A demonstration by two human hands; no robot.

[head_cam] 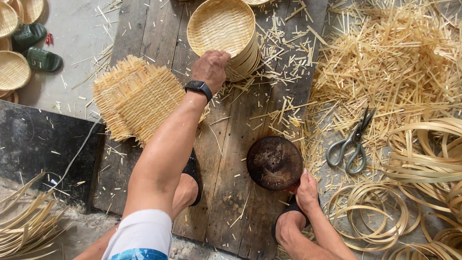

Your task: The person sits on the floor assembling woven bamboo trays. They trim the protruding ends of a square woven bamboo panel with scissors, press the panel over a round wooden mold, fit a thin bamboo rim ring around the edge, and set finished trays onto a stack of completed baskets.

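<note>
Head view: left hand [211, 69] is stretched forward, fingers curled over the near rim of the top woven bamboo basket [220, 26]. That basket sits on a stack of nested baskets [245, 60] at the far end of the wooden plank board [231, 144]. The fingertips are hidden under the rim, so grip looks closed on the edge but I cannot tell how tight. Black smartwatch [198, 87] on that wrist

The basket lies straight ahead of the left hand, touching it and opening upward; it is round, so no long axis. The right hand is well away from it, so left is clearly the nearer one

Right hand [306, 191] is low and near the body, fingers wrapped on the near right edge of a dark round dome-shaped block [274, 162] that rests on the planks

Containers: the top basket is empty, only weave visible inside. More shallow woven baskets [13, 70] lie at far left beside green sandals [36, 45], also apparently empty

Just left of the left forearm: a pile of flat untrimmed woven mats [137, 98]. To the right: scissors [350, 144] on a heap of bamboo offcuts [390, 67], and coiled bamboo strip hoops [423, 159] further right
</note>
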